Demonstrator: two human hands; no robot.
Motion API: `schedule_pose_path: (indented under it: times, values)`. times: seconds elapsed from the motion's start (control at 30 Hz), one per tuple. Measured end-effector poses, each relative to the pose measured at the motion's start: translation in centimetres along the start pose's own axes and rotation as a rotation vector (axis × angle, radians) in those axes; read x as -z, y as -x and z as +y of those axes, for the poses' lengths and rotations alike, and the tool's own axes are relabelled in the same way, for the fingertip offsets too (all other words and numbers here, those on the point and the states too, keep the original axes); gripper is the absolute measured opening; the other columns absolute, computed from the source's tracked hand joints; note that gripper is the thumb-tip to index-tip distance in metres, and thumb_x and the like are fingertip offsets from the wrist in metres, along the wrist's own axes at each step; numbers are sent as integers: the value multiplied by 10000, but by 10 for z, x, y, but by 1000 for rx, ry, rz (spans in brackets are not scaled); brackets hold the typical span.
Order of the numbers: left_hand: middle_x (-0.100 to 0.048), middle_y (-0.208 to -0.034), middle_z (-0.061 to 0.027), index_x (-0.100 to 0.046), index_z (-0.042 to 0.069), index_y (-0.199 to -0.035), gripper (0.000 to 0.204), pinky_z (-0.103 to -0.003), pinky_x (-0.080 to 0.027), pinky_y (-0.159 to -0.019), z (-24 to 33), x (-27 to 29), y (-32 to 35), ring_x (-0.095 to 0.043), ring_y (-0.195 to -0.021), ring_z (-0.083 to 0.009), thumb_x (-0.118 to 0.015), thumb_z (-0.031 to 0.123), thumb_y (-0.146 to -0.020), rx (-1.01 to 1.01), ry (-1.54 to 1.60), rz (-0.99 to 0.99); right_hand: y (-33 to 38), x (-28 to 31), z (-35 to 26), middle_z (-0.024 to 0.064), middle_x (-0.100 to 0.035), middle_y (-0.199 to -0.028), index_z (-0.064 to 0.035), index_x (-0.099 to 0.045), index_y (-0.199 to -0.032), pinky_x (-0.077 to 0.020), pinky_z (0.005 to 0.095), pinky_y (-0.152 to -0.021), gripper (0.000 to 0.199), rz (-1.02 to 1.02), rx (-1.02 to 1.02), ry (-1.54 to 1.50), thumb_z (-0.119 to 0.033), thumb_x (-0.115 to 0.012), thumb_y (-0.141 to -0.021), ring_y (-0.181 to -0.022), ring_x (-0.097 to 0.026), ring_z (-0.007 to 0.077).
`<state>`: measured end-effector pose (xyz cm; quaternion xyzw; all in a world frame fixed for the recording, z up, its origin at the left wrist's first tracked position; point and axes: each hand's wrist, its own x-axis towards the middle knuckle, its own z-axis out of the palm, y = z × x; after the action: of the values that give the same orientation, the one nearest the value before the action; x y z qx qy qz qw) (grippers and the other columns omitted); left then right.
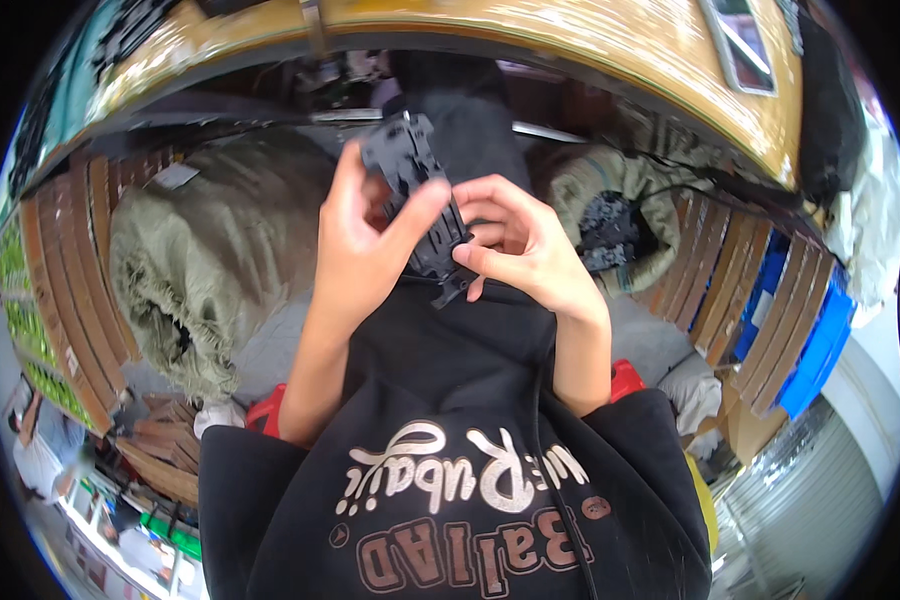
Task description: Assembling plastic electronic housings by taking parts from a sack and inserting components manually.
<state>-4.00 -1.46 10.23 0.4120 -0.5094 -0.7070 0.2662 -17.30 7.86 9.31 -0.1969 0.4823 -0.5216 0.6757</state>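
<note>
A long black moulded plastic part (436,244), with slots and small tabs, is held tilted above my lap. My left hand (368,235) grips its upper half, the thumb lying across the front face. Lower down, the fingers and thumb of my right hand (525,240) close on its right edge. What the part belongs to cannot be made out. Some of its far side is hidden behind my fingers.
A wooden table (590,32) curves across the far side, with a phone-like device (740,45) on it. To the left stands a bulging woven sack (220,240); on the right an open sack (660,215) holds black parts. Stacked cardboard (70,300) lines the left side.
</note>
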Motion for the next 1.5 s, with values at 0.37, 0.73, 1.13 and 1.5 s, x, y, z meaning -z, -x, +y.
schedule_pose_path:
  times: [0.37,0.73,1.13,1.5]
  values:
    - [-557,-687,-45,-462,47,-1091,296,-179,-393,-459,-30,84,-8,-477,-499,-59,-503,223,-857,111,-362,299,123,203,119,65,-506,-877,-101,-436,-1013,-515,317,-558,289,1306,495,-320,-36,-524,-746,-688,-535,178]
    - [-575,-713,-49,-496,35,-1047,256,-182,-406,-483,40,137,-34,-479,-515,-53,-549,155,-827,-296,-388,604,115,292,208,131,-433,-1166,-101,-408,-1183,-420,474,-738,539,1355,-118,-298,-212,-628,-703,-1051,-422,304]
    - [-556,-1047,-41,-521,104,-1087,439,-329,-312,-872,152,127,-105,-458,-1002,-226,-653,219,-685,-854,-1426,175,109,134,-113,165,-496,-1043,49,-437,-1026,-482,328,-796,238,1416,1304,566,36,-485,-793,-882,-537,235]
    - [-552,-803,-54,-561,62,-950,297,-284,-347,-741,165,146,-111,-506,-747,-199,-657,121,-675,-853,-1340,196,-13,176,-247,76,-604,-836,-21,-559,-982,-454,236,-686,261,900,728,1327,-54,-581,-723,-751,-572,118]
